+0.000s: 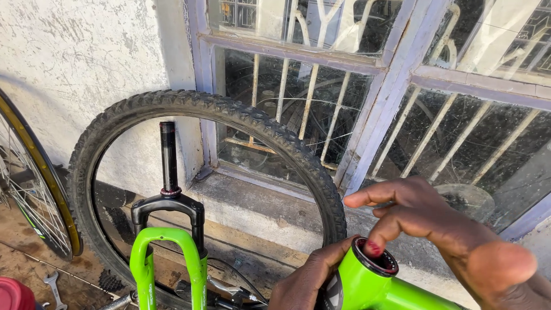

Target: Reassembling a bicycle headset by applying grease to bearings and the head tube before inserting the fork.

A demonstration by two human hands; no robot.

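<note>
- The fingers [376,244] of the right hand [442,229] are spread, with one fingertip, smeared red, pressed into the open top of a bright green bicycle frame's head tube [367,275]; the index finger is stretched out to the left above it.
- The head tube is seen at the bottom of the view, right of centre, tilted up to the left, with a dark bearing cup [376,258] ringing its top.
- The left hand [304,281] is wrapped around the head tube from the left, just below the cup, its fingers closed on the tube.
- A green suspension fork [166,252] with a black crown and a black steerer tube [168,155] is stood upright at lower left, well apart from both hands.
- A knobby black tyre [241,117] is leaned against a white plastered wall [69,51] and a barred window [356,86], behind the fork.
- A spoked wheel with a yellow-edged rim [40,172] is seen at the far left.
- A spanner [53,287] is lying on the dirt ground at lower left.
</note>
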